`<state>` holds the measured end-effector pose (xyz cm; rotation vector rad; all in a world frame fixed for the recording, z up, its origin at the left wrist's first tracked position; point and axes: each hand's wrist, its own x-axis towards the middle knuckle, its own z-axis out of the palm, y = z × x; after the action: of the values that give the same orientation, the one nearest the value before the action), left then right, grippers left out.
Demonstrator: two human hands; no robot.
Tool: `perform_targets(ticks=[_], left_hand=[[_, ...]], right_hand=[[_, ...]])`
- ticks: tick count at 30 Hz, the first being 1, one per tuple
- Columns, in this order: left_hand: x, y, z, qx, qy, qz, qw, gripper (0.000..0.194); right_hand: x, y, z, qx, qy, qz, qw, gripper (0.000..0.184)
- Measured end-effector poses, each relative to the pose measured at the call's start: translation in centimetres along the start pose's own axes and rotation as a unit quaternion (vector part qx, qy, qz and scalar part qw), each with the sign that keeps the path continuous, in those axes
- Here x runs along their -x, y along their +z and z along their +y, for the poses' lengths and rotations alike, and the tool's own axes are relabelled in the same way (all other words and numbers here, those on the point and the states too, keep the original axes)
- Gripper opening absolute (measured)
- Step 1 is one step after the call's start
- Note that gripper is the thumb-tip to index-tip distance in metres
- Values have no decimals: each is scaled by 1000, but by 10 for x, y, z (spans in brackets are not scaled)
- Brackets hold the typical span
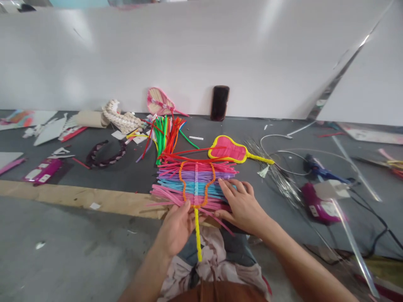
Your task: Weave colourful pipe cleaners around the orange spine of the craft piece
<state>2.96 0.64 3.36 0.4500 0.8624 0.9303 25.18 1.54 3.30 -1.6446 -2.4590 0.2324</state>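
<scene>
A pipe-cleaner fan (196, 184) lies at the table's front edge. Its rows run red, purple, blue and pink, crossed by an orange wavy outline and a central spine. A yellow twisted handle (197, 235) points down toward my lap. My left hand (178, 224) grips the fan's lower edge beside the handle, thumb on top, other fingers partly hidden beneath. Against the loose right ends of the rows, my right hand (241, 205) lies with fingers stretched out and thumb apart. Beyond the fan is a bundle of loose green and red pipe cleaners (168, 136).
A finished pink fan with yellow rim (228, 149) lies behind. A phone (219, 103) leans on the white panel (189, 54). Wires (280, 176), a glue gun (324, 167) and a purple box (319, 205) sit right. A braided headband (105, 155) lies left.
</scene>
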Motion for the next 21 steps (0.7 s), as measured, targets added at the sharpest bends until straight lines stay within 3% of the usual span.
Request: perform_targets(ticks=[2,3,4,5,7,10,12,13,14,16,21], left_hand=[[22,-18,15,-180,-55,-75,979,34],[33,-25,25,-291,-128,-120,940,38],[41,-28,36,-380,-159,-119,903,40],[47,-28,46,-449,-145,-106,875,41],[46,-16,61,-573,-6,-90,815,42],[15,12,63,-720,254,-87,640,39],[-13,23,53,-796,323,-126,496,45],[-27,24,48,-823,331,-135,442,50],[-38,23,42,-840,332,-137,406,57],[-52,16,33,-860,319,-133,374,70],[-57,-2,22,-870,290,-137,374,80]], right_hand=[[1,-1,5,-8,-8,0,1000,76],[1,-1,7,-10,-8,2,1000,69],[0,-1,10,-12,-6,5,1000,61],[-2,-1,12,-10,-4,10,1000,53],[-8,-2,16,3,-9,19,1000,45],[-19,-7,21,41,-41,16,998,48],[-25,-11,22,74,-58,10,996,48],[-28,-13,23,90,-62,7,994,46],[-30,-14,23,107,-64,6,992,44],[-34,-16,24,136,-66,4,988,37],[-37,-15,25,162,-65,23,984,19]])
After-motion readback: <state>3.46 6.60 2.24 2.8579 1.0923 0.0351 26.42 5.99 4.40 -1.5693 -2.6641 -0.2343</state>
